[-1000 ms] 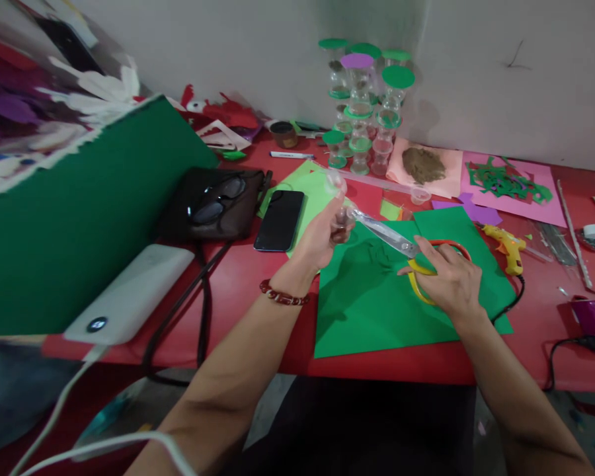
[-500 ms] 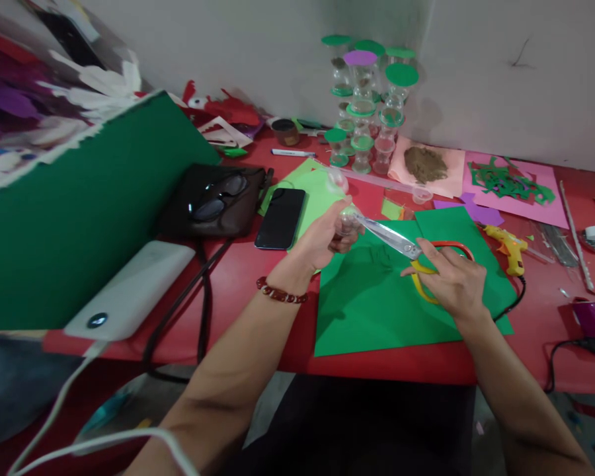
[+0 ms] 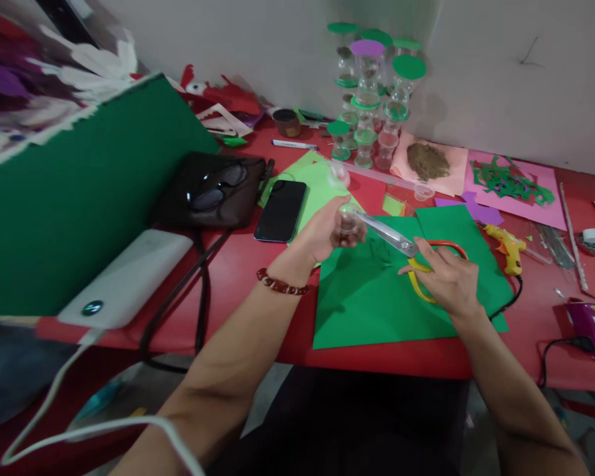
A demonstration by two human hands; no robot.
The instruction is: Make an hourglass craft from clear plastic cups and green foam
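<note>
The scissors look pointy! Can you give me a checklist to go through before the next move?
1. Right hand holds the scissors by the handles: ok.
2. Left hand holds the clear plastic cup: ok.
3. Scissor tips well away from the left hand: not ok, they are right by it, at the cup.
4. Phone away from the blades: ok, it lies left of the cup.
5. Yellow glue gun cool: cannot tell.

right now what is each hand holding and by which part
Right hand: silver-bladed scissors, by the yellow and orange handles. Left hand: a clear, rounded plastic cup, by its side.
</note>
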